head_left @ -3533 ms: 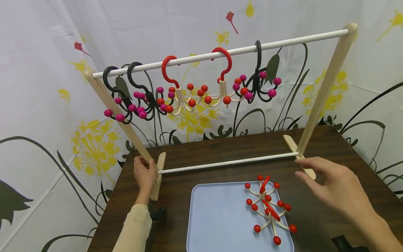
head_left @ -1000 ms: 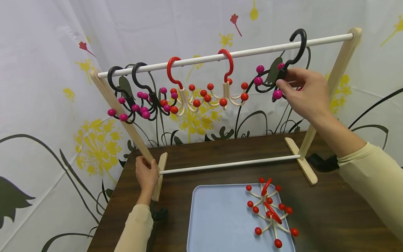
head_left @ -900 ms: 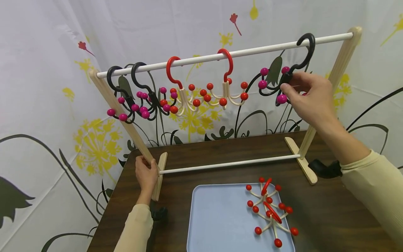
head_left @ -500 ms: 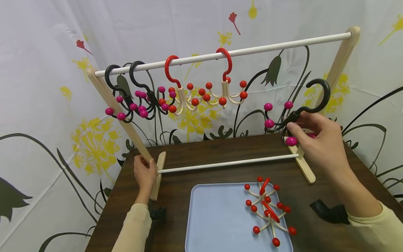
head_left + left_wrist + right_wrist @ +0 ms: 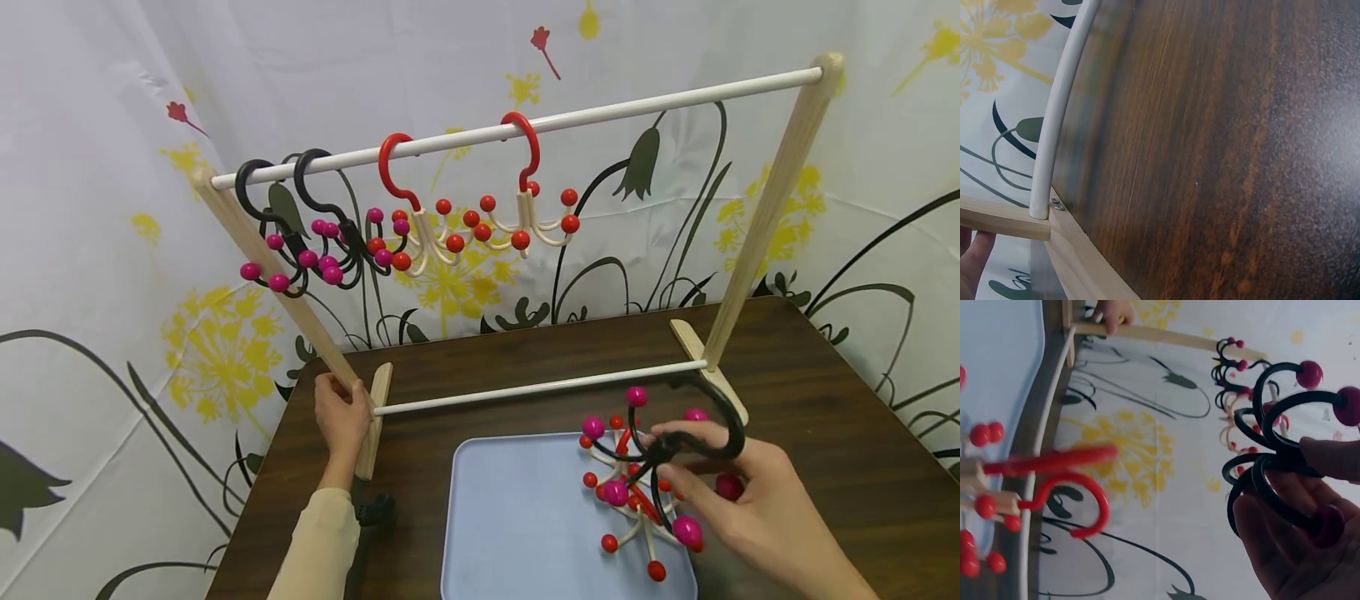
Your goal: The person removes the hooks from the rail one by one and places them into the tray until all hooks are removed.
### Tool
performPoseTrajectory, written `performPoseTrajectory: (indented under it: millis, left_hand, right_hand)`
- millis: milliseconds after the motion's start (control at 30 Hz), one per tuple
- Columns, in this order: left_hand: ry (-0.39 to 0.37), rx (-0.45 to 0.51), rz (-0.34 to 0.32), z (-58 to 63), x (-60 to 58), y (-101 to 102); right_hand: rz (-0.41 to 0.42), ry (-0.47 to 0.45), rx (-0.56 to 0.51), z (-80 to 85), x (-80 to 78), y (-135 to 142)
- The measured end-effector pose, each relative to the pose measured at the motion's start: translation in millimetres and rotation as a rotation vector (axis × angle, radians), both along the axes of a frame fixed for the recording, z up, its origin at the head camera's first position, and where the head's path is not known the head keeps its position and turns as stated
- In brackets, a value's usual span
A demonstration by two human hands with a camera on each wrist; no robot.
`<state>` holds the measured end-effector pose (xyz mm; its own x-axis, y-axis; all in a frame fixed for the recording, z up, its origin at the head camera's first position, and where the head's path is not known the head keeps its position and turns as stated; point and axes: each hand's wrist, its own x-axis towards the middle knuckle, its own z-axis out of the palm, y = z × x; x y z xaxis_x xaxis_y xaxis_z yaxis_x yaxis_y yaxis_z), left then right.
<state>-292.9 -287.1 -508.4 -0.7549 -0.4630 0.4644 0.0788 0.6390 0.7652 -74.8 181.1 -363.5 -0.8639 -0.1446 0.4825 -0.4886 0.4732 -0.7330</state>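
My right hand pinches a black hook hanger with curved arms tipped in magenta balls. It is tilted over the right part of the pale blue tray, overlapping two cream hangers with red hooks and red balls there. In the right wrist view, thumb and fingers hold the black hanger's hub. My left hand grips the lower left post of a wooden rack; the left wrist view shows only its fingertips. Two black hangers and two red-hooked hangers hang from the rack's white top rod.
The rack's right post rises behind my right hand from a flat wooden foot. A white lower rod joins the posts close above the dark wood table. A patterned curtain hangs right behind.
My right hand took hold of the rightmost black hanger, lifted it off the top rod and brought it down and toward me over the tray. My left hand stays on the post.
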Motion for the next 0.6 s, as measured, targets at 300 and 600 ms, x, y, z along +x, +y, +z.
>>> performPoseTrajectory:
  millis: [300,600]
  left_hand:
    - [-0.013,-0.005,0.012,-0.7,1.5,0]
    - [-0.006,-0.001,0.001,3.0,2.9,1]
  right_hand:
    - [0.24,-0.316,0.009,-69.7,31.8,-9]
    - [0.102,-0.456,0.255,-123.8,39.4,-25]
